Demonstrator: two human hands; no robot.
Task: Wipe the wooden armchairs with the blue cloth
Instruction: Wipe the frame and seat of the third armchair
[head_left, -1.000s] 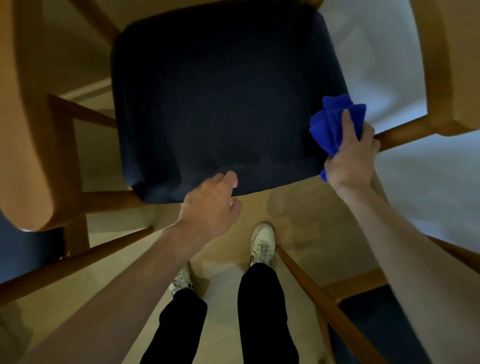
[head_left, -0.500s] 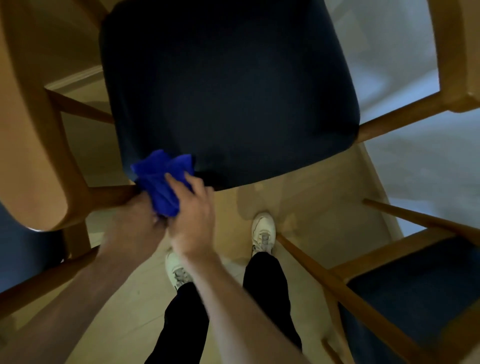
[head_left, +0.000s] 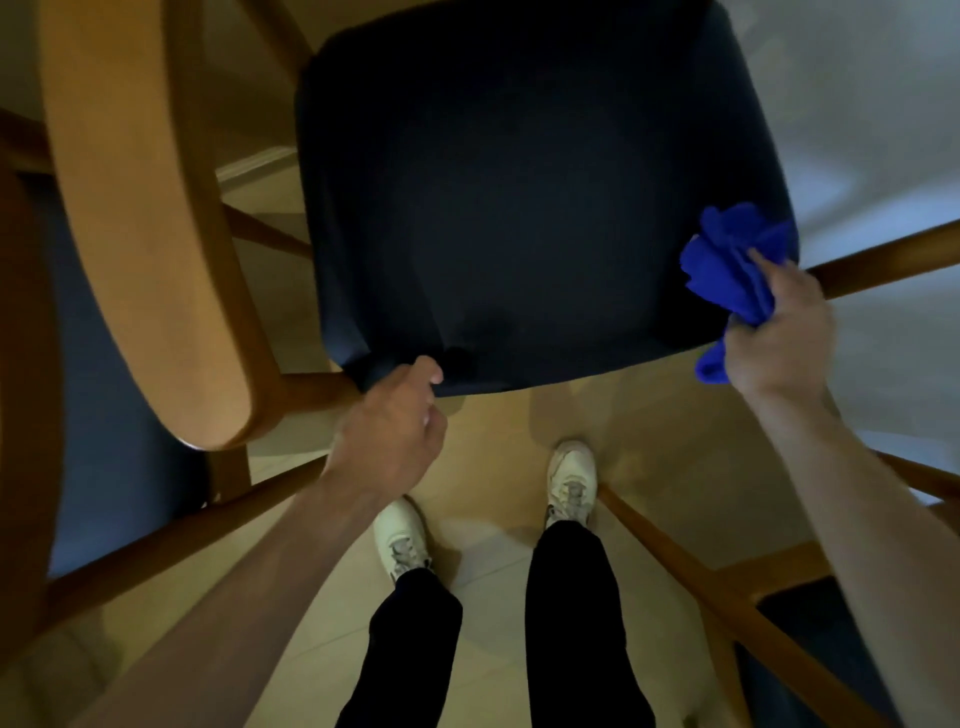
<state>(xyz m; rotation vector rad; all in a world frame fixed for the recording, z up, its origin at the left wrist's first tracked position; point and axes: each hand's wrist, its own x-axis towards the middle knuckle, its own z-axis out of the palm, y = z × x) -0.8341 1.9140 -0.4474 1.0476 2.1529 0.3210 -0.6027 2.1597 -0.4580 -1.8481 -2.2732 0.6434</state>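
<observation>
A wooden armchair with a dark navy seat cushion (head_left: 524, 197) fills the upper middle of the view. Its curved wooden armrest (head_left: 150, 218) runs down the left. My right hand (head_left: 779, 338) grips the bunched blue cloth (head_left: 732, 265) at the cushion's front right corner, next to a wooden side rail (head_left: 893, 260). My left hand (head_left: 395, 426) is curled on the cushion's front left corner, thumb on the fabric edge.
My legs in black trousers and white shoes (head_left: 571, 478) stand on the pale floor below the seat. Parts of other wooden chairs show at the left (head_left: 21, 415) and the lower right (head_left: 727, 608), with thin rails crossing near my feet.
The cloth and my right hand have swept from the front left corner of the cushion over to its front right corner. My left hand stays at the left corner, now holding the cushion edge.
</observation>
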